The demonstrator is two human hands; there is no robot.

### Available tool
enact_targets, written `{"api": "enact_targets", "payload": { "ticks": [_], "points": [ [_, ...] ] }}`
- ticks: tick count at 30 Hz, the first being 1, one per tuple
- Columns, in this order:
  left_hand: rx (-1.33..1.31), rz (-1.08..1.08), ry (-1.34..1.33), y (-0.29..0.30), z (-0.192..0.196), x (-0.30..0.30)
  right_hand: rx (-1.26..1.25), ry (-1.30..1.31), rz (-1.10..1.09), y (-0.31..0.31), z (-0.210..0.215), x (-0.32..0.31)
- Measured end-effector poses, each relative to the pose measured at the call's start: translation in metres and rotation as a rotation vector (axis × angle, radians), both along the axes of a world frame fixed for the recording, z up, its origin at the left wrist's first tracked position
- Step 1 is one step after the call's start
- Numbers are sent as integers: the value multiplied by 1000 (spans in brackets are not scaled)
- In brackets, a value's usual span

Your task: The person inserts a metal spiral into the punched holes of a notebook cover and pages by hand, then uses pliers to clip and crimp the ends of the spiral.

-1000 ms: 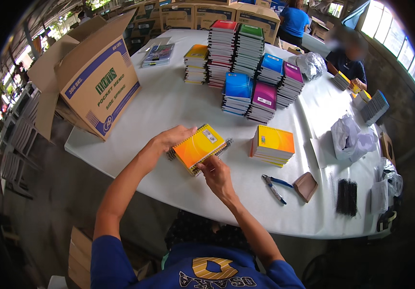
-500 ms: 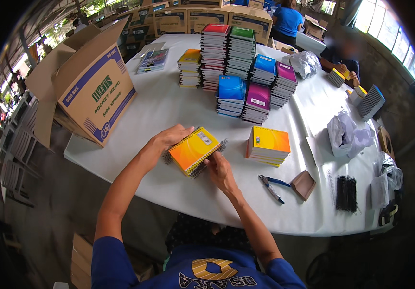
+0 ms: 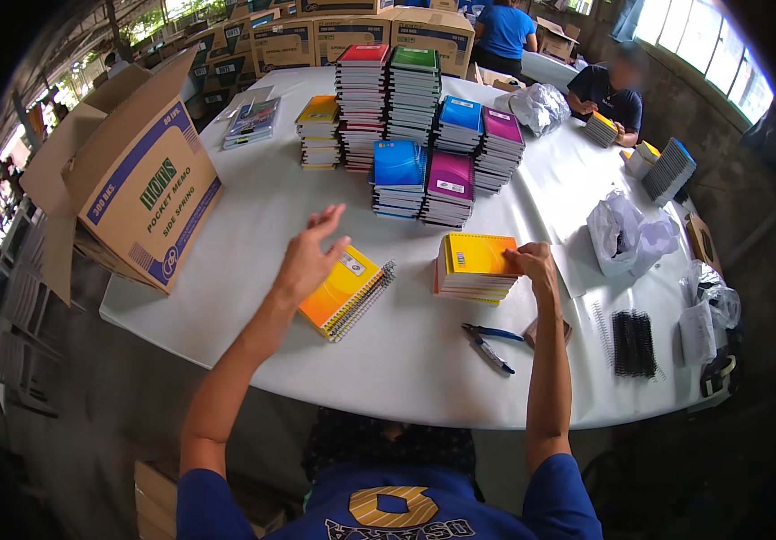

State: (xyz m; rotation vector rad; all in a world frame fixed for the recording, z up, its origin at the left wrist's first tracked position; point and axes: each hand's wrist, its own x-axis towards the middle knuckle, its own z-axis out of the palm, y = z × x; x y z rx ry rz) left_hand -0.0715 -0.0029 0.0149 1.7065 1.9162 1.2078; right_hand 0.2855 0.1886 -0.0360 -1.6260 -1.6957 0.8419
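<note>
A small stack of yellow-and-orange spiral notebooks [image 3: 341, 290] lies tilted on the table in front of me, with wire coils sticking out along its right side. Over its upper left part is my left hand [image 3: 307, 259], open, fingers spread and pointing away from me. To the right stands a second stack of yellow notebooks [image 3: 480, 261]. My right hand [image 3: 537, 265] pinches the right edge of the top notebook there; its fingertips are partly hidden. Blue-handled pliers [image 3: 488, 342] lie just in front of that stack, beside a small brown object [image 3: 532, 332] partly covered by my right forearm.
Tall stacks of red, green, blue, purple and yellow notebooks [image 3: 410, 108] stand farther back. An open cardboard box [image 3: 149, 193] sits at the left. Black wire coils [image 3: 632, 344] and a white plastic bag [image 3: 626, 236] lie at the right. A co-worker [image 3: 611, 94] handles notebooks at the far right.
Both hands have let go of the left notebooks, which now lie on the table. My right hand has moved right to the other yellow stack, and my left hand has opened. The view has shifted slightly.
</note>
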Motion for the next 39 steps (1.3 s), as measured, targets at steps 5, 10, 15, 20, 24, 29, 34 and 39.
{"api": "enact_targets", "payload": {
  "ticks": [5, 10, 15, 20, 24, 29, 34, 39],
  "points": [
    [70, -83, 81, -4, -11, 56, 83, 139, 66, -15, 18, 9],
    [123, -240, -396, -27, -35, 95, 68, 814, 334, -116, 13, -7],
    [1, -389, -818, -78, -99, 116, -71, 708, 355, -201, -48, -28],
    [207, -193, -138, -79, -67, 124, -117, 640, 354, -203, -49, -25],
    [147, -332, 627, -62, -25, 155, -4, 516, 342, -200, -58, -26],
    [133, -351, 709, -49, -58, 143, 462, 255, 481, -163, -17, 21],
    [-144, -487, 621, -46, -33, 156, 593, -421, -431, -57, -34, 192],
    [-240, -540, 612, -46, -30, 148, 325, -731, -334, -35, -56, 219]
  ]
}}
